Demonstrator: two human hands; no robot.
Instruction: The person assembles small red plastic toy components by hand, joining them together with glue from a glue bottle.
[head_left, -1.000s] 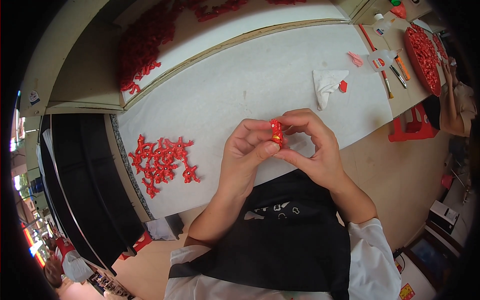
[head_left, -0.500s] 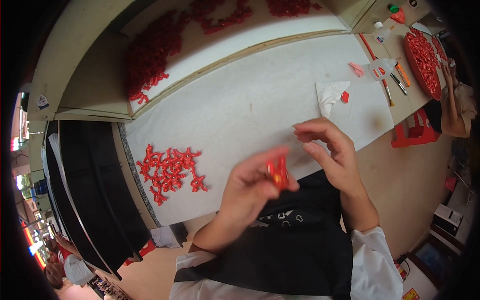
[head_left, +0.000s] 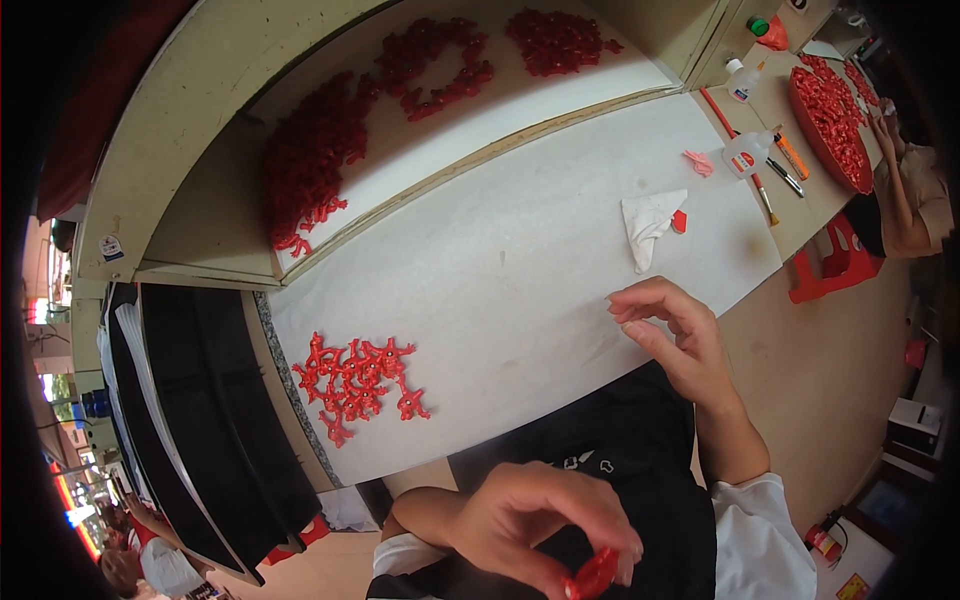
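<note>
I have the small red piece [head_left: 594,578] pinched in my left hand [head_left: 530,525], thumb and fingertips closed on it, low in the view over my dark apron and well short of the bench [head_left: 520,270]. Its long axis looks tilted, running up to the right, though the lower end is cut off by the picture's edge. My right hand [head_left: 680,340] hangs at the near edge of the bench with the fingers loosely curled and apart, holding nothing. The cluster of red pieces [head_left: 355,380] on the white bench top lies up and to the left of my left-hand grip, which is the nearer hand to it; the right is well apart from both. Half a second ago the two hands were close together with the piece held up between them; now the left has dropped toward my lap with it and the right has let go and stayed up by the bench.
</note>
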